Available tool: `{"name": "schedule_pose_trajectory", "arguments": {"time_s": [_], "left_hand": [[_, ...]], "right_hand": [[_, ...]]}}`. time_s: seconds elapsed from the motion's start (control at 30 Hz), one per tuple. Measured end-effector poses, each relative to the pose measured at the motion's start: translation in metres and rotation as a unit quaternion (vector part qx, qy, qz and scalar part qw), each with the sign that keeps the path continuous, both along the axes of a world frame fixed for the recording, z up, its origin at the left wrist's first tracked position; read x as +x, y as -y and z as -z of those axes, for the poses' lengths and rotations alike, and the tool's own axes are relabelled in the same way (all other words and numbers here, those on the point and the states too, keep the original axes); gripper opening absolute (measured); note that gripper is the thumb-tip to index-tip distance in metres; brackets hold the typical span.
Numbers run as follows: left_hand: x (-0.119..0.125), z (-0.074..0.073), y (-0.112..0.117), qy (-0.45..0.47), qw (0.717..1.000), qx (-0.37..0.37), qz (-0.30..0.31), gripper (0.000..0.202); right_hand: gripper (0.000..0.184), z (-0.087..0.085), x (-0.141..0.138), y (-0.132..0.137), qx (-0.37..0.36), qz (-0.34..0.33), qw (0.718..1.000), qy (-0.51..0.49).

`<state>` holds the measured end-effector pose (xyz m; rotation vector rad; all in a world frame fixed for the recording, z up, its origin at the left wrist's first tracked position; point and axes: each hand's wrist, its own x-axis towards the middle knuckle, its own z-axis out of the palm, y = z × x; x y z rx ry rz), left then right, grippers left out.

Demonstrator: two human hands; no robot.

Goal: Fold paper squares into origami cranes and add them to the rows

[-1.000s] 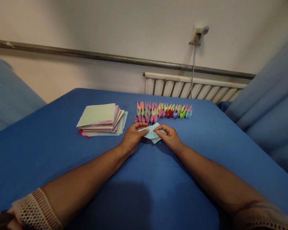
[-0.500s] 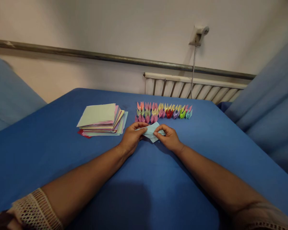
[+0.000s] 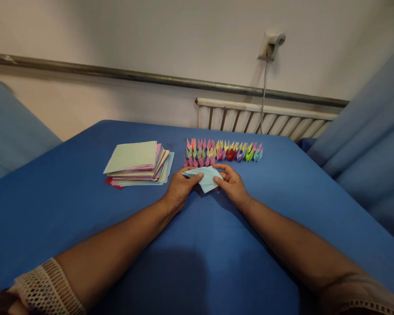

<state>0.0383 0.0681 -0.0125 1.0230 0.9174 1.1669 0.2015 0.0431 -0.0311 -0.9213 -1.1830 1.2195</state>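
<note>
A pale blue sheet of paper [image 3: 206,177], partly folded, lies on the blue table [image 3: 200,245] between my hands. My left hand [image 3: 180,188] pinches its left edge, thumb on top. On the right edge, my right hand [image 3: 231,184] grips the sheet with curled fingers. Just behind the sheet stand several small folded paper figures [image 3: 222,153] in many colours, lined up in rows. A stack of coloured paper squares [image 3: 138,164] rests to the left of my left hand.
A white radiator [image 3: 262,120] and a metal rail [image 3: 151,78] run along the wall behind the table. A wall socket with a cable [image 3: 269,43] hangs above the radiator. Blue fabric [image 3: 367,135] rises at the right, and more at the far left.
The pale blue sheet has been turned and refolded between my hands; its lower corner now points toward me and my right fingers have shifted up along its right edge.
</note>
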Motion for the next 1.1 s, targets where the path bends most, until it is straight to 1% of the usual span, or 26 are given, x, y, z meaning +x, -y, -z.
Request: {"name": "schedule_pose_trajectory", "arguments": {"time_s": [0.13,0.23,0.33,0.47,0.57,0.63,0.7,0.77,0.8,0.9,0.97,1.03,1.1], "left_hand": [[0.000,0.000,-0.001,-0.012,1.000,0.013,-0.011,0.032],[-0.001,0.002,-0.002,-0.026,0.999,0.020,-0.020,0.032],[-0.001,0.003,-0.003,-0.035,0.999,0.025,-0.023,0.033],[0.000,-0.001,-0.002,-0.023,0.999,0.028,-0.019,0.034],[0.001,-0.007,0.001,0.017,1.000,0.018,-0.011,0.035],[0.001,-0.010,0.004,0.032,0.999,0.006,-0.011,0.035],[0.001,-0.012,0.006,0.027,1.000,-0.001,-0.003,0.034],[0.001,-0.013,0.008,0.005,1.000,0.001,0.018,0.033],[0.002,-0.013,0.009,-0.012,0.999,0.005,0.033,0.032],[0.002,-0.012,0.010,-0.092,0.991,0.018,0.100,0.031],[0.002,-0.012,0.010,-0.153,0.977,0.033,0.147,0.029],[0.000,-0.012,0.010,-0.197,0.960,0.052,0.190,0.025],[-0.004,-0.013,0.009,-0.237,0.941,0.078,0.231,0.023]], "right_hand": [[0.041,0.003,0.007,-0.004,-0.041,0.023,0.998,-0.042],[0.042,0.004,0.009,-0.005,-0.059,0.028,0.996,-0.053],[0.046,0.002,0.010,-0.005,-0.066,0.017,0.997,-0.032],[0.042,-0.001,0.007,-0.004,-0.056,0.009,0.998,0.024],[0.039,0.002,0.000,0.001,-0.048,-0.041,0.996,0.057],[0.039,0.004,-0.005,0.005,-0.044,-0.091,0.993,0.067],[0.037,0.005,-0.007,0.009,-0.033,-0.144,0.986,0.082],[0.034,0.003,-0.005,0.011,-0.016,-0.172,0.980,0.103],[0.033,0.001,-0.003,0.011,-0.008,-0.170,0.979,0.113],[0.032,-0.006,0.005,0.006,-0.017,-0.103,0.989,0.100],[0.032,-0.008,0.007,0.002,-0.016,-0.064,0.994,0.086],[0.031,-0.008,0.008,0.000,-0.012,-0.047,0.995,0.085],[0.029,-0.007,0.008,-0.002,-0.019,-0.053,0.993,0.103]]}}
